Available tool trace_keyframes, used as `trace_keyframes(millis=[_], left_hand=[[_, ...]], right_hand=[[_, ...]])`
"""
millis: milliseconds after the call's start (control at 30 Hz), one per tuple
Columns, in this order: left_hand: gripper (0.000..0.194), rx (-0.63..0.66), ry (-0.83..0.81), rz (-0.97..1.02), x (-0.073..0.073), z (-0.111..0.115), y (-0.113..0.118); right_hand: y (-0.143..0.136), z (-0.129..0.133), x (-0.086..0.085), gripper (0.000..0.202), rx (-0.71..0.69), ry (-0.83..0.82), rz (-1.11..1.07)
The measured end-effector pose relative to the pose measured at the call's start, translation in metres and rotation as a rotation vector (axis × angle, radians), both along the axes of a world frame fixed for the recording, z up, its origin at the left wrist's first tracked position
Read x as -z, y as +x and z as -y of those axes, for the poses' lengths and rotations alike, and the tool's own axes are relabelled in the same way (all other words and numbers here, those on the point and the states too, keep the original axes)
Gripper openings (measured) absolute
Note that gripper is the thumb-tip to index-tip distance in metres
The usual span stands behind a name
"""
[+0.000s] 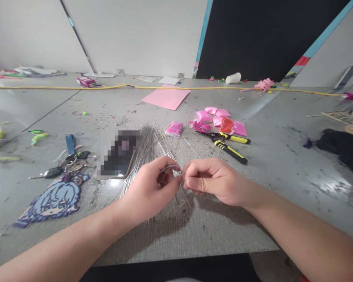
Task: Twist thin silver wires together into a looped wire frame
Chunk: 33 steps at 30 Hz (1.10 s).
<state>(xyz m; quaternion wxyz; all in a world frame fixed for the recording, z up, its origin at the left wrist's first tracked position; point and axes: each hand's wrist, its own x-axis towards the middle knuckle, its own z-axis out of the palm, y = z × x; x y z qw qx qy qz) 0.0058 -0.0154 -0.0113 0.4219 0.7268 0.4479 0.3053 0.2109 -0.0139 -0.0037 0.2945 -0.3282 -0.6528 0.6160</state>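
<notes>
Meeting just below the middle of the frame, the left hand (150,190) and the right hand (219,180) work with their fingertips close together above the bench (223,243). The right hand is closed narrow, thumb against curled fingers, pinching a thin wire (185,178) that shows only as a short glint in the gap between the hands. The left hand curves in a loose ring, its thumb and fingertips drawn together at the same wire; how much of it lies inside the fingers is hard to tell.

Behind the left hand, a bundle of silvery wires (144,143) runs up toward the centre of the frame, with a few loose strands to its right. Beside the bundle, left of centre, lies a phone (122,152), its screen blurred out. Farther left are a bunch of keys (76,166) and a blue pixel-patterned figure (57,199). Right of centre, pliers (231,150) with yellow-and-black handles lie spread open next to pink packets (204,116) and a red packet (226,125). A pink sheet (166,98) lies at upper centre.
</notes>
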Motion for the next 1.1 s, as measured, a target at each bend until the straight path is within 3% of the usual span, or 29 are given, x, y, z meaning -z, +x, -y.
trace_keyframes(millis=[367,533,800,1100], left_hand=[[0.006,-0.016,0.137,-0.087,0.004,-0.002,-0.001],[0.009,-0.001,0.206,-0.126,0.001,-0.006,-0.003],[0.017,0.021,0.129,-0.073,0.004,-0.011,-0.004],[0.017,0.0,0.241,-0.113,0.003,-0.01,-0.005]], right_hand=[[-0.004,0.001,-0.006,0.028,0.087,0.065,0.223],[-0.003,0.0,-0.005,0.028,0.095,0.064,0.183],[0.003,-0.003,-0.002,0.03,0.038,0.015,0.093],[0.0,-0.002,-0.005,0.027,0.054,0.01,0.077]])
